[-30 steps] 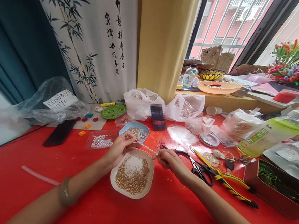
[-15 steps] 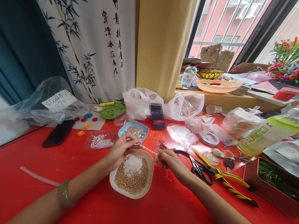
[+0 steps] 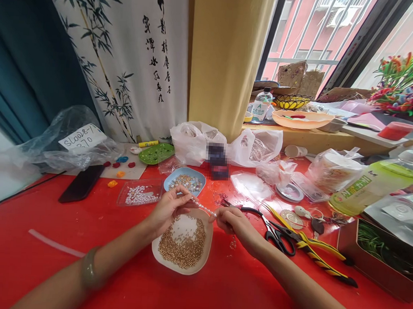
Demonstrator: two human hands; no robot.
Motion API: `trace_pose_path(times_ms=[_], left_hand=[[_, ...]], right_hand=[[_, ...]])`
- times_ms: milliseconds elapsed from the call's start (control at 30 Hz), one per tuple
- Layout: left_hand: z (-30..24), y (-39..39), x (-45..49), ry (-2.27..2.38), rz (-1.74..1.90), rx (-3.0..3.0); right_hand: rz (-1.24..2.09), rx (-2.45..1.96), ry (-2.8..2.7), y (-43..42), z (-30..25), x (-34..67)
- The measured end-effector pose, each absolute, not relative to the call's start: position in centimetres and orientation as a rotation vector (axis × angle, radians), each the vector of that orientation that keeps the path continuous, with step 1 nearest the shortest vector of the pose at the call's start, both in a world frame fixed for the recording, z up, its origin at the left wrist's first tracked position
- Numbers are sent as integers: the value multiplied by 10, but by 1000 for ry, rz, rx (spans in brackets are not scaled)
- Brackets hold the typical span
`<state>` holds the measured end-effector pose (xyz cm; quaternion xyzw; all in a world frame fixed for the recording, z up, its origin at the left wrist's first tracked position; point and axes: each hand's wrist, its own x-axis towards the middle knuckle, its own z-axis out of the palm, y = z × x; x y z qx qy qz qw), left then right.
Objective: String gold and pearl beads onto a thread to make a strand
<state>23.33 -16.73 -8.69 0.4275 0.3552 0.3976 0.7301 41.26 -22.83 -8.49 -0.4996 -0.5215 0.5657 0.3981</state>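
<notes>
A short string of pearl-like beads point(image 3: 203, 207) stretches between my two hands. My left hand point(image 3: 171, 206) pinches one end with thumb and fingers, above the left rim of a cream dish point(image 3: 203, 259) of small gold beads point(image 3: 181, 253). The other end is held in the closed fingers of my right hand point(image 3: 233, 223), just right of that dish. A thin clear thread end point(image 3: 233, 243) dangles below my right hand. Behind the hands are a blue dish point(image 3: 201, 176) of mixed beads and a clear tray point(image 3: 159, 187) of white pearl beads point(image 3: 141, 195).
To the right lie black-handled scissors point(image 3: 278, 236), yellow-black pliers point(image 3: 321, 255) and a box point(image 3: 374, 272) with green strands. A tilted bottle point(image 3: 372, 185) stands behind them. At the left are a black phone point(image 3: 81, 184) and a pale strip point(image 3: 56, 244). White plastic bags point(image 3: 193, 142) line the back.
My right hand has turned slightly, and the bead string slopes down a little more toward it. The thread end below has shifted slightly. My left hand keeps its pinch.
</notes>
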Motion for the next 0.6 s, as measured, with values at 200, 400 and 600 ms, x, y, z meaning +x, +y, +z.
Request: trace_pose_path(times_ms=[200, 400, 600], left_hand=[[-89, -168, 233, 729, 871, 965], [-87, -170, 235, 724, 855, 990], [-87, -172, 236, 729, 845, 989]], right_hand=[[1385, -1276, -1334, -227, -84, 413], [1434, -1254, -1327, -228, -88, 413], [1413, -1275, -1349, -229, -86, 412]])
